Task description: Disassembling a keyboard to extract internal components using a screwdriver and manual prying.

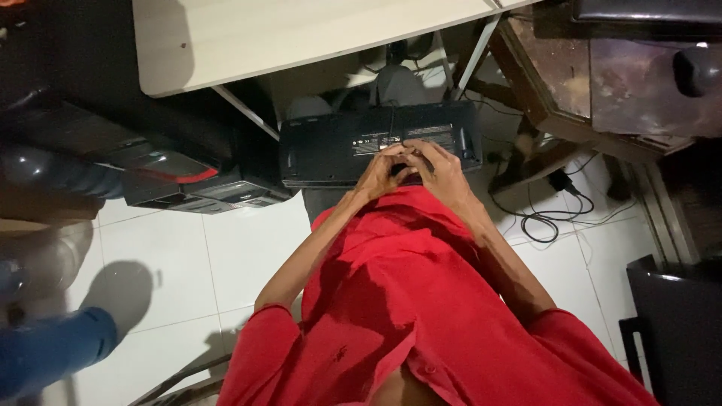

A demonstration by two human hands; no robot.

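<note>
A black flat device [338,146], lying underside up with white labels on it, rests in front of my red shirt [406,301]. My left hand [380,174] and my right hand [442,169] meet over its near edge, fingertips curled toward each other. Something small and dark sits between the fingertips; what it is stays unclear. Both forearms reach forward from my red sleeves.
A pale wooden tabletop [301,37] spans the top. A black computer case with red trim [177,173] lies at the left on white floor tiles [226,256]. Black cables [549,218] coil at the right, near dark wooden furniture [602,75] and a black chair [677,323]. Another person's blue-clad leg [53,349] stands lower left.
</note>
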